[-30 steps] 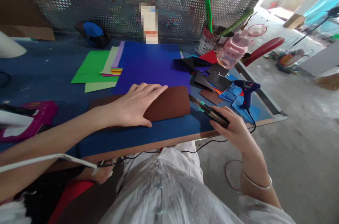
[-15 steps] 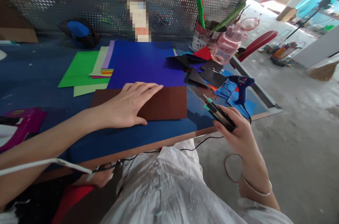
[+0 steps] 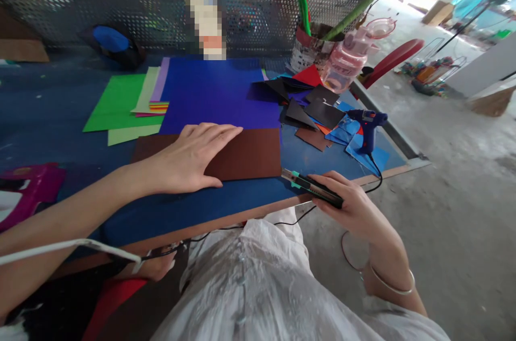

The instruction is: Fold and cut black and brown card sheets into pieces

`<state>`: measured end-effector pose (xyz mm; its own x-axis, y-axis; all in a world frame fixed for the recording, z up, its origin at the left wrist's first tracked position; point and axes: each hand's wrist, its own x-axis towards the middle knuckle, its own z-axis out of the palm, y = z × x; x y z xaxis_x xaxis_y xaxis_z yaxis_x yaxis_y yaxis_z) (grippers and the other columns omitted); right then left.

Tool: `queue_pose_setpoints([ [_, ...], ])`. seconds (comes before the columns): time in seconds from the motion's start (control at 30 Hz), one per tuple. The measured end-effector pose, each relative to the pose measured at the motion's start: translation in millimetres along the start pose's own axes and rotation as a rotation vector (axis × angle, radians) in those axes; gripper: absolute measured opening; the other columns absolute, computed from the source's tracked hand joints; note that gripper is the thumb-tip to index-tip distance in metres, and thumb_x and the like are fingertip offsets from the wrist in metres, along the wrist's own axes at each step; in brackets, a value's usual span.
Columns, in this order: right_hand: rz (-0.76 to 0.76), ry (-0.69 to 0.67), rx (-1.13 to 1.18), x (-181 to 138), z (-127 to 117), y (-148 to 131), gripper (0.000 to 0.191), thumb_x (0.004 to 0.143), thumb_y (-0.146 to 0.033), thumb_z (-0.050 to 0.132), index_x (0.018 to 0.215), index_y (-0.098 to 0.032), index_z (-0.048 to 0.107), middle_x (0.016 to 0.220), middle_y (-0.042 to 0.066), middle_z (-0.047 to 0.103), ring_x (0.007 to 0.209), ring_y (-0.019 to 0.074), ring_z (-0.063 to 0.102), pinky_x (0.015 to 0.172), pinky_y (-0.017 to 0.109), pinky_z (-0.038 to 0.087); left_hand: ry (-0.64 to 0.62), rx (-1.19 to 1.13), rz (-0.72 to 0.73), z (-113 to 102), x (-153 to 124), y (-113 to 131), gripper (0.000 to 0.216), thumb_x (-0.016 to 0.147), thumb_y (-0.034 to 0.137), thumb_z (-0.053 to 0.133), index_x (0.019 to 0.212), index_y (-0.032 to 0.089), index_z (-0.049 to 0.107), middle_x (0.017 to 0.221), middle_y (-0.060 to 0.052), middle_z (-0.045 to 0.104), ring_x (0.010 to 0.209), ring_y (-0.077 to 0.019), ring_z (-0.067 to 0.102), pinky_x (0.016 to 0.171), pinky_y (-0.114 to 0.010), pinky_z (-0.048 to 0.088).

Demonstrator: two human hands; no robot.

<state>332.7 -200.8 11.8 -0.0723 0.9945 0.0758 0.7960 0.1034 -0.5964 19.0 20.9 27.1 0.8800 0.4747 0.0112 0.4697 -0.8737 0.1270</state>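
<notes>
My left hand (image 3: 192,157) lies flat and open on a folded brown paper sheet (image 3: 245,154), pressing it onto the blue table (image 3: 242,198). To its right, my right hand (image 3: 351,207) is closed around a black and green utility knife (image 3: 312,187), whose blade end points left at the sheet's lower right corner near the table's front edge. A large dark blue sheet (image 3: 217,94) lies just behind the brown one.
Green and pastel sheets (image 3: 121,102) lie at the back left. Black, red and brown paper scraps (image 3: 312,110) and a blue glue gun (image 3: 367,125) sit at the right, its cord hanging over the edge. A tin with green rolls (image 3: 309,51) and pink containers (image 3: 344,64) stand by the perforated screen.
The brown sheet has been flattened under my left hand. My right hand has swung the knife down and left, from pointing up over the table to lying near the sheet's lower right corner.
</notes>
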Motion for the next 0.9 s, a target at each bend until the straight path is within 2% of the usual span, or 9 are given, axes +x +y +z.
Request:
queue_pose_setpoints([
  [0.13,0.001,-0.018,-0.075,-10,-3,2,0.050,0.102,-0.031,0.059,0.152,-0.023,0.052,0.100,0.005,0.068,0.076,0.0179,0.066,0.068,0.032,0.053,-0.028,-0.044,0.037,1,-1,0,0.104,0.082,0.049,0.073,0.168,0.023,0.022,0.168,-0.016,0.040,0.148,-0.0436,0.042,0.117,-0.060,0.038],
  [0.23,-0.005,-0.036,-0.080,-18,-5,3,0.050,0.104,-0.031,0.057,0.153,-0.026,0.051,0.104,0.005,0.068,0.080,0.0180,0.068,0.070,0.031,0.055,-0.051,-0.085,0.067,5,-2,0,0.102,0.082,0.051,0.073,0.168,0.026,0.025,0.167,-0.014,0.042,0.146,-0.0428,0.044,0.117,-0.061,0.038],
  [0.33,0.007,-0.059,-0.080,-23,-6,2,0.045,0.105,-0.030,0.055,0.150,-0.025,0.055,0.106,0.006,0.067,0.078,0.0163,0.067,0.065,0.028,0.053,-0.067,-0.095,0.073,10,1,1,0.097,0.082,0.065,0.073,0.164,0.028,0.038,0.168,-0.015,0.040,0.146,-0.0453,0.044,0.118,-0.063,0.037],
  [0.43,0.026,-0.055,-0.088,-24,-6,-1,0.045,0.105,-0.028,0.054,0.150,-0.024,0.055,0.107,0.006,0.067,0.080,0.0167,0.068,0.064,0.028,0.052,-0.020,-0.094,0.121,14,9,8,0.087,0.089,0.076,0.062,0.160,0.029,0.046,0.174,-0.014,0.032,0.151,-0.0447,0.039,0.120,-0.062,0.034],
  [0.53,0.028,-0.047,-0.096,-24,-5,-3,0.046,0.105,-0.027,0.053,0.151,-0.025,0.055,0.107,0.006,0.067,0.082,0.0172,0.068,0.068,0.029,0.054,0.037,-0.109,0.267,18,23,22,0.068,0.105,0.066,0.039,0.163,0.030,0.041,0.176,-0.010,0.029,0.158,-0.0359,0.033,0.127,-0.057,0.023],
  [0.67,0.037,-0.053,-0.106,-24,-4,-6,0.048,0.105,-0.027,0.054,0.153,-0.025,0.054,0.105,0.007,0.068,0.081,0.0178,0.069,0.070,0.030,0.056,-0.072,-0.144,0.470,26,47,36,0.056,0.111,0.052,0.031,0.165,0.037,0.034,0.176,-0.001,0.029,0.165,-0.0248,0.021,0.133,-0.048,0.004],
  [0.8,0.019,-0.096,-0.083,-24,-5,-5,0.054,0.104,-0.024,0.053,0.158,-0.026,0.049,0.105,0.007,0.070,0.083,0.0180,0.071,0.074,0.031,0.058,-0.216,-0.180,0.510,33,65,35,0.054,0.111,0.048,0.033,0.164,0.041,0.035,0.174,0.005,0.030,0.165,-0.0220,0.017,0.133,-0.047,0.001],
  [0.9,-0.005,-0.113,-0.048,-25,-6,-2,0.056,0.104,-0.021,0.053,0.159,-0.028,0.048,0.110,0.007,0.071,0.089,0.0180,0.071,0.079,0.031,0.058,-0.255,-0.224,0.505,37,69,31,0.053,0.110,0.050,0.033,0.162,0.043,0.037,0.173,0.006,0.032,0.165,-0.0222,0.020,0.133,-0.049,0.003],
])
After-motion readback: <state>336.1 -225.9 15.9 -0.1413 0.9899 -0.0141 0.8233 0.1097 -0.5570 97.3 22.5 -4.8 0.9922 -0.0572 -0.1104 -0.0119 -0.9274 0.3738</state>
